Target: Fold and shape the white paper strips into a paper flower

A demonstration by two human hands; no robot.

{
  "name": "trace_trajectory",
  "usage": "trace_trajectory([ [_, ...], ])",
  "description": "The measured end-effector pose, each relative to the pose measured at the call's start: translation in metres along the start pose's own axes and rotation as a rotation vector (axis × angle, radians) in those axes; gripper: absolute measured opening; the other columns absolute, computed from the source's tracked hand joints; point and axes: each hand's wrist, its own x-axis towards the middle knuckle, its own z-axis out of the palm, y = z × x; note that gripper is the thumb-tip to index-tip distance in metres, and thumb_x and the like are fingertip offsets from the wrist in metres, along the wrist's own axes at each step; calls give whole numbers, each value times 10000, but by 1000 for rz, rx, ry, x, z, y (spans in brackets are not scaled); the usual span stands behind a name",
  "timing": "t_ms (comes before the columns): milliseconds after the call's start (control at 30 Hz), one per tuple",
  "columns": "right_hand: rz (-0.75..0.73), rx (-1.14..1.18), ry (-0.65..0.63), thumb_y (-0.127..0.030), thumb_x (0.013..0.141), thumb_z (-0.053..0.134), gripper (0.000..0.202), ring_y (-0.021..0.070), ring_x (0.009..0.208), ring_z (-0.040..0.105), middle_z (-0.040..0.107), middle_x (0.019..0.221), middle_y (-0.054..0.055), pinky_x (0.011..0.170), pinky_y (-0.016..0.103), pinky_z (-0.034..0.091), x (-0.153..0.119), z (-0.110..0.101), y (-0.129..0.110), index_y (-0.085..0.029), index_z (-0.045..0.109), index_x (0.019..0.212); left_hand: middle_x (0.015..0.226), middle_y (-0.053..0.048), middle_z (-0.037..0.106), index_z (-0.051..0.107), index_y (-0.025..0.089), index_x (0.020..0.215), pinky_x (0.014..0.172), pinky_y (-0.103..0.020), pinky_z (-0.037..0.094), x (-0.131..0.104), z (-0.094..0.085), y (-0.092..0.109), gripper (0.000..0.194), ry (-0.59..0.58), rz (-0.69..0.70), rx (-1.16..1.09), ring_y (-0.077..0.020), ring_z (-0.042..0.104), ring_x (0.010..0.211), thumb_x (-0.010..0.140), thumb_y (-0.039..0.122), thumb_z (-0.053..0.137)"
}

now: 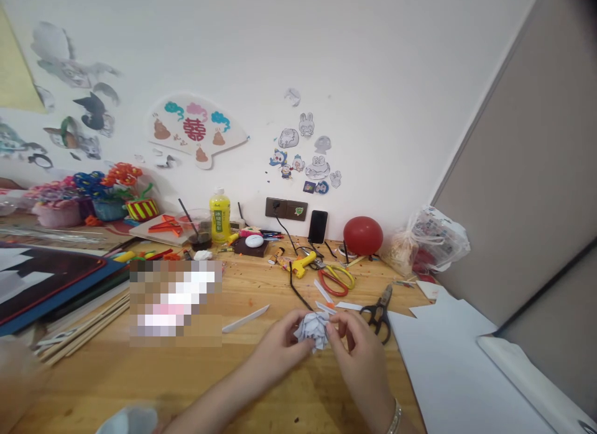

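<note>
A white paper flower point(313, 332) with layered, creased petals is held just above the wooden table, between both hands. My left hand point(282, 342) grips its left side, with the thumb along the near edge. My right hand point(360, 344) pinches petals on the right side with thumb and forefinger; its other fingers are curled. Behind the flower lie short paper strips point(323, 291), and a longer paper strip point(246, 319) rests to the left. Close to my right hand are black-handled scissors point(380, 313). Beyond the flower sits a yellow glue gun point(303, 264), beside red-and-yellow-handled scissors point(336, 280).
Large white paper sheets point(448, 359) cover the table's right side. Along the wall stand a yellow drink bottle point(219, 217), a phone point(318, 227) and a red balloon point(362, 236). Wooden sticks point(88, 328) lie at left, near a blurred patch. Colourful craft flowers point(122, 176) stand farther back.
</note>
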Motion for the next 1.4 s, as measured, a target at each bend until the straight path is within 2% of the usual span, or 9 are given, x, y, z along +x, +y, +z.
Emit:
trace_trajectory([
  [67,0,11,0,-292,830,501,169,162,609,557,629,753,36,519,243,407,0,-1,1,-180,616,884,862,-22,597,554,151,930,678,-264,424,0,-1,1,291,-6,-11,-5,-164,534,774,640,168,583],
  [133,-14,38,-36,-291,843,485,189,160,621,565,644,781,42,535,243,416,0,-3,1,-182,631,893,863,-20,598,558,153,931,653,-256,420,-1,-2,3,285,-11,-32,-9,-162,531,765,647,168,579],
  [333,-115,4,-95,-266,857,464,222,154,561,534,581,610,12,512,237,374,1,-6,-2,-187,630,733,837,-18,610,587,161,924,610,-253,410,-1,-4,3,285,3,-84,-16,-162,538,723,639,165,572],
  [467,-208,-85,-79,-263,855,471,239,156,561,517,541,582,7,522,243,351,1,-5,-1,-183,584,660,896,-45,645,562,172,992,720,-286,428,3,-6,3,431,86,-57,-100,-198,573,828,570,169,653],
  [567,-193,-81,-59,-264,871,451,274,150,556,512,530,572,2,521,240,351,0,-6,0,-186,558,632,869,-66,666,589,155,913,753,-314,434,4,-8,5,369,106,-32,-74,-219,585,835,572,245,699],
  [700,-169,-20,25,-301,856,497,184,156,605,538,589,672,21,553,246,395,-1,-7,0,-184,599,757,880,-77,674,605,145,891,780,-338,444,2,-6,3,350,121,-1,-23,-233,595,845,576,250,715],
  [900,-168,30,-80,-307,862,504,208,144,563,540,602,659,11,500,234,395,2,-7,0,-201,628,733,911,-79,681,592,158,910,804,-352,452,1,-4,-3,379,98,-30,-103,-233,610,861,562,225,725],
  [1200,-251,-121,-18,-182,828,464,172,188,704,587,629,737,45,635,289,447,-3,0,0,-195,635,834,891,-84,681,604,148,884,796,-345,459,4,-3,-8,347,137,8,-52,-233,612,844,554,201,698],
  [1400,-183,-114,-23,-145,807,441,194,170,642,575,625,713,28,591,277,438,-4,3,-2,-199,628,813,930,-109,665,598,136,910,806,-352,458,4,-2,-12,327,122,51,29,-236,605,865,590,176,649],
])
